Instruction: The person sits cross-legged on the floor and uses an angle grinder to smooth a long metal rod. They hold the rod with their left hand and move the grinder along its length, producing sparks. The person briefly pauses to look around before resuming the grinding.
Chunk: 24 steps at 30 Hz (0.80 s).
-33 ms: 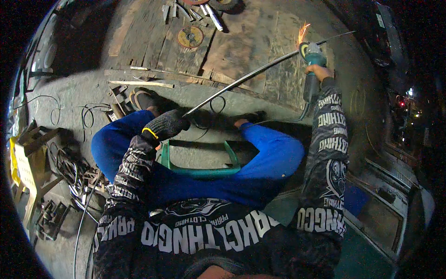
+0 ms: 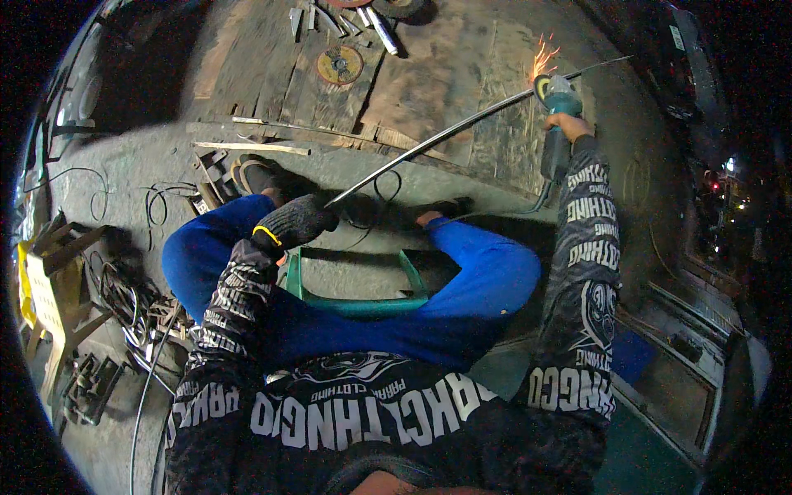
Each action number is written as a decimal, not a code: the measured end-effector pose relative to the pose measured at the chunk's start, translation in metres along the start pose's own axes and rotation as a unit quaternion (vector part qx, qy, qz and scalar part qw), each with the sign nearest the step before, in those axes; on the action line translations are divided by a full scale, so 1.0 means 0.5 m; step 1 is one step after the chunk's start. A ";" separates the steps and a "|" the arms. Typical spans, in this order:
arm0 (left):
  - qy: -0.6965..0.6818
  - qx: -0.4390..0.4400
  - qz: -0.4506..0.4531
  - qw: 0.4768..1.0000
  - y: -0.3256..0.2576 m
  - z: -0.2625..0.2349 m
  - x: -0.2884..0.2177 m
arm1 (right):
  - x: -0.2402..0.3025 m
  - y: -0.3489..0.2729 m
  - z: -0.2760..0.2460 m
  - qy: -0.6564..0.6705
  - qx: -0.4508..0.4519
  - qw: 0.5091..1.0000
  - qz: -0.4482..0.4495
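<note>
Seated on a green stool (image 2: pixel 355 305), gloved left hand (image 2: pixel 295 221) clamps the near end of a long metal rod (image 2: pixel 437 140) slanting over the wooden boards (image 2: pixel 429 82). Right hand (image 2: pixel 568 125) grips the angle grinder (image 2: pixel 557 103), sparks at the rod's far part. Rod looks stiff, springy, probably hot near the cut; hold well back.

You're in a rough metal workshop. An angle grinder (image 2: pixel 559 103) throws sparks off a long steel rod (image 2: pixel 462 128) at 1 o'clock, a grinding disc (image 2: pixel 339 64) and loose tools lie on worn planks (image 2: pixel 429 74) at 12, and cables (image 2: pixel 124 301) and metal scrap litter the concrete floor (image 2: pixel 124 173) at 9.
</note>
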<state>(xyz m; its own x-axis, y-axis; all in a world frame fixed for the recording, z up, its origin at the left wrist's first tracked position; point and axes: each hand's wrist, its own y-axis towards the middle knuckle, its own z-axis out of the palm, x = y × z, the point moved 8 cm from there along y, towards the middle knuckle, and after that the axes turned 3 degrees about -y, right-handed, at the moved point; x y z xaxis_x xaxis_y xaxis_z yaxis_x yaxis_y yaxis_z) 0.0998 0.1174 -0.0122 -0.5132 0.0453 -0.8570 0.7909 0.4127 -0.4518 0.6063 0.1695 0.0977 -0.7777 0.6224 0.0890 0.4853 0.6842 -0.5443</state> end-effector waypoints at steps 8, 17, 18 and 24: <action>-0.053 0.092 -0.074 0.992 -0.008 0.024 0.012 | 0.004 0.034 0.035 -0.031 -0.055 0.998 -0.010; 0.180 0.141 0.093 0.969 -0.064 0.038 -0.033 | 0.076 -0.158 0.162 0.116 -0.102 0.986 0.069; 0.236 0.126 0.137 0.954 -0.071 0.044 -0.037 | 0.094 -0.180 0.179 0.094 -0.096 0.990 0.052; 0.292 0.004 0.264 0.919 -0.091 0.050 -0.048 | 0.185 -0.279 0.271 0.053 -0.107 0.993 0.012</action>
<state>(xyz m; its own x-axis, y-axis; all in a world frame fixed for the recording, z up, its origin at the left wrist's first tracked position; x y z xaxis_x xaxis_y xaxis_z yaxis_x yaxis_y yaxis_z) 0.0844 0.0747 0.0225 -0.1462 0.7197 -0.6787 0.9824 0.1861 -0.0142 0.4126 0.0803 0.0689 -0.7236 0.6686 0.1715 0.5859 0.7263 -0.3595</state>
